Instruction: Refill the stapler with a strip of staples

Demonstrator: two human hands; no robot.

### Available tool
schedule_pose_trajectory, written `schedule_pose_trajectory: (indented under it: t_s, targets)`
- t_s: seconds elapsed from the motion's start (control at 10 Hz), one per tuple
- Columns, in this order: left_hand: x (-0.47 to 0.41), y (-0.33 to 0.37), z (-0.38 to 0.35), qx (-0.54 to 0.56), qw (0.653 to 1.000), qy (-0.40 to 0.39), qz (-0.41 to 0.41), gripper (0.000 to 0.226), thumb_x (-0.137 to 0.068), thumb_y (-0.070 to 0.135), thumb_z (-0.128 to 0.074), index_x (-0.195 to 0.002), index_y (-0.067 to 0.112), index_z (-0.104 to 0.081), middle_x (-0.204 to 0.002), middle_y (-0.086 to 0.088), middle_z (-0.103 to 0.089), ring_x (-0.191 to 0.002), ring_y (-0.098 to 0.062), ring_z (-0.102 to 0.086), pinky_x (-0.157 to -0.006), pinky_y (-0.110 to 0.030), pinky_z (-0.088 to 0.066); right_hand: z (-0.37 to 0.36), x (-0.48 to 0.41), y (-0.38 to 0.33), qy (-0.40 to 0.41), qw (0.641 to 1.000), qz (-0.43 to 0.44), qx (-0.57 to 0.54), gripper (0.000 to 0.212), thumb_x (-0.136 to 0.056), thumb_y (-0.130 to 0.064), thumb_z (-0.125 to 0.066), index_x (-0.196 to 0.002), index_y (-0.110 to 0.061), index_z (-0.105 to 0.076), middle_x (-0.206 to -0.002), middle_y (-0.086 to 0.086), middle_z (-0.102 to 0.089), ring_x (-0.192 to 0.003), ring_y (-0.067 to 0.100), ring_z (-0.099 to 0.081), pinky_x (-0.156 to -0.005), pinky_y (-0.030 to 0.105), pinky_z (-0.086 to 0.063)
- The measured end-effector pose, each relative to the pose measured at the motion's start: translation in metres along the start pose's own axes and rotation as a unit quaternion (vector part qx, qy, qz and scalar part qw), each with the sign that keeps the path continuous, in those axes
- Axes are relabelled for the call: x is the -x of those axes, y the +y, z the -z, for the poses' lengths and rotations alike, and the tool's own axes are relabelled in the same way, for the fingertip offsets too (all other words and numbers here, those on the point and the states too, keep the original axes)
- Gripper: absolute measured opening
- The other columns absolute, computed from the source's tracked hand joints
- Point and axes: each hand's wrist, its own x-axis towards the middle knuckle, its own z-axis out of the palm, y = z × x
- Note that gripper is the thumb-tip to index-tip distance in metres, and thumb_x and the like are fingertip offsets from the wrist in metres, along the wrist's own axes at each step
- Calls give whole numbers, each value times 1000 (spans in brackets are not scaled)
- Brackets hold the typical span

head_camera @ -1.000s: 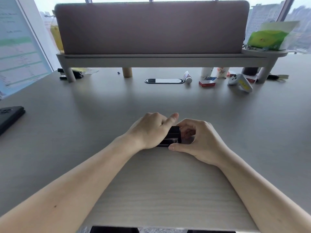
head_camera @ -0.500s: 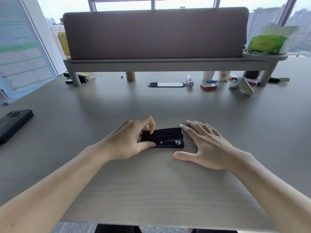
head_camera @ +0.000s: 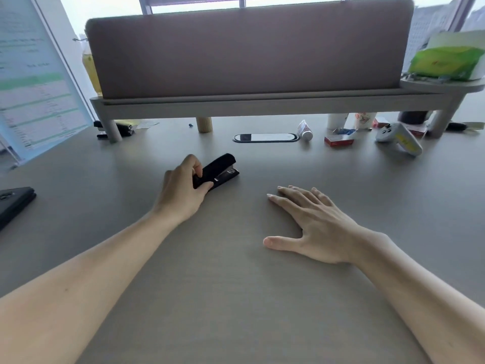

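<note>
A black stapler [head_camera: 219, 171] lies closed on the grey desk [head_camera: 236, 298], angled with its nose up and to the right. My left hand [head_camera: 183, 193] grips its rear end with thumb and fingers. My right hand [head_camera: 312, 224] rests flat on the desk to the right of the stapler, palm down, fingers spread, holding nothing and a clear gap away from it. A small red box [head_camera: 338, 141], possibly of staples, sits at the back right. No loose strip of staples is visible.
A raised shelf with a mauve screen [head_camera: 249, 48] spans the back. Under it lie a cable slot [head_camera: 265, 137], a small tube [head_camera: 305, 130], cups and a white-yellow device [head_camera: 399, 139]. A dark phone [head_camera: 14, 203] lies far left, a printed sheet [head_camera: 34, 82] stands behind it.
My left hand has slid the stapler away and to the left, turning its nose toward the back right. My right hand has come off the stapler and lies flat on the desk.
</note>
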Motion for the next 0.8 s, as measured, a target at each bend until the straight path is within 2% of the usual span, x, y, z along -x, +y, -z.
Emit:
schedule_pose_trajectory:
  t_s: [0.4, 0.7, 0.8]
  targets:
    - [-99, 11, -68, 2, 999, 9, 35, 28, -94, 23, -74, -109, 13, -52, -103, -3, -60, -91, -30, -51, -74, -34, -39, 0, -27, 10, 3, 1000, 29, 0, 117, -61, -104, -10, -165, -50, -4, -176, -26, 4, -160, -5, 13, -133, 34, 9]
    - [-111, 9, -83, 9, 1000, 12, 25, 30, -95, 21, -72, -114, 9, -51, -102, -7, -62, -90, -33, -55, -75, -33, -40, 1, -26, 10, 0, 1000, 30, 5, 115, -63, -103, -12, -165, -50, -2, -176, -26, 5, -160, -7, 14, -131, 31, 12]
    - [-107, 13, -79, 24, 999, 12, 27, 35, -96, 23, -72, -118, 9, -49, -107, -10, -64, -96, -34, -60, -76, -34, -42, 3, -25, 9, 0, 999, 36, 3, 114, -64, -103, -12, -165, -51, -2, -175, -27, 5, -159, -8, 15, -132, 31, 11]
